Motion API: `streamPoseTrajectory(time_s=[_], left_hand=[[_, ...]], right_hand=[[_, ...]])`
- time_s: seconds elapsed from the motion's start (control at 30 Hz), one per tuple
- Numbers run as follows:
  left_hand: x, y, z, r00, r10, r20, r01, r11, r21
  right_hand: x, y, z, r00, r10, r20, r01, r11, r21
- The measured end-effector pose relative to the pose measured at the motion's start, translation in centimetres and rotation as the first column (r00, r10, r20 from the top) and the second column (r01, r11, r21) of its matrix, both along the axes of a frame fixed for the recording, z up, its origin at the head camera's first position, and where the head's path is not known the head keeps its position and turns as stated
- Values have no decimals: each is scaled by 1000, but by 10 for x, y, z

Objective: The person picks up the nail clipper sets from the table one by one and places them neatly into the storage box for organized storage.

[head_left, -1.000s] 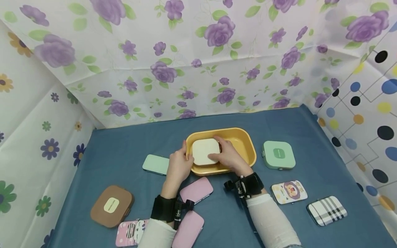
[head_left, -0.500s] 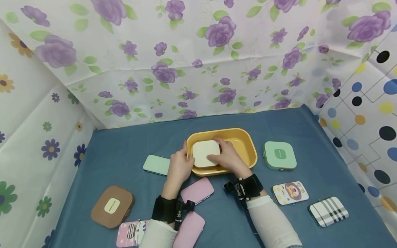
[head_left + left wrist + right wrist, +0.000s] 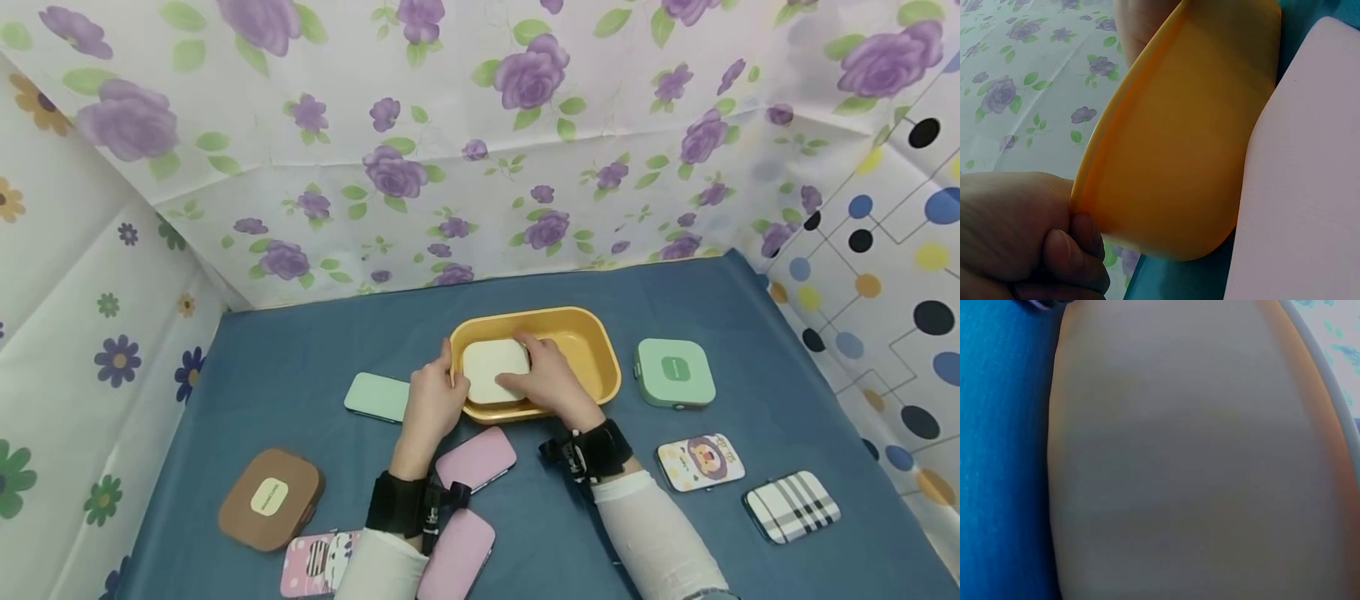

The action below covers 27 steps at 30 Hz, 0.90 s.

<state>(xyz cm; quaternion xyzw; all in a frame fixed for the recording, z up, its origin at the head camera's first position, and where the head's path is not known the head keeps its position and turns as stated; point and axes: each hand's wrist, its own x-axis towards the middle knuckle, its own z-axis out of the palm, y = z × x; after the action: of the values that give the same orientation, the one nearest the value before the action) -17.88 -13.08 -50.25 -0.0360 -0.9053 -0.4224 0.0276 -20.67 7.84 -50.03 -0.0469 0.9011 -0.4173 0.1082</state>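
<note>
A yellow oval-cornered plastic basin (image 3: pixel 596 342) stands at the middle of the blue cloth. My left hand (image 3: pixel 435 402) pinches its left rim, thumb on one side and curled fingers on the other, as the left wrist view also shows. Inside the basin's left half lies a cream rounded-square case (image 3: pixel 491 371). My right hand (image 3: pixel 551 377) reaches over the front rim and grips the case's right side between thumb and fingers. Part of that side is hidden behind the hand. The right wrist view is mostly filled by a blurred pale surface.
Left of the basin lie a mint flat case (image 3: pixel 375 397), a brown case (image 3: pixel 270 498) and a pink patterned case (image 3: pixel 315 565). Two pink cases (image 3: pixel 476 458) lie in front. To the right are a green square case (image 3: pixel 675 372), a cartoon case (image 3: pixel 701 462) and a plaid case (image 3: pixel 791 507).
</note>
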Motion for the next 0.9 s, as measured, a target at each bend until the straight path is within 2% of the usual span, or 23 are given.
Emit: streamPoseTrajectory(time_s=[0.27, 0.5, 0.77, 0.9], left_hand=[[1, 0, 2, 1000, 7, 11, -7, 1000, -3], [1, 4, 3, 1000, 9, 6, -9, 1000, -5], [2, 4, 3, 999, 25, 22, -25, 1000, -1], [2, 4, 3, 999, 33, 21, -33, 999, -7]], right_hand=[[1, 0, 2, 1000, 19, -12, -19, 1000, 24], [-1, 12, 9, 997, 10, -81, -4, 998, 65], [3, 50, 26, 989, -78, -126, 81, 997, 16], [9, 74, 31, 973, -159, -170, 164, 986, 13]])
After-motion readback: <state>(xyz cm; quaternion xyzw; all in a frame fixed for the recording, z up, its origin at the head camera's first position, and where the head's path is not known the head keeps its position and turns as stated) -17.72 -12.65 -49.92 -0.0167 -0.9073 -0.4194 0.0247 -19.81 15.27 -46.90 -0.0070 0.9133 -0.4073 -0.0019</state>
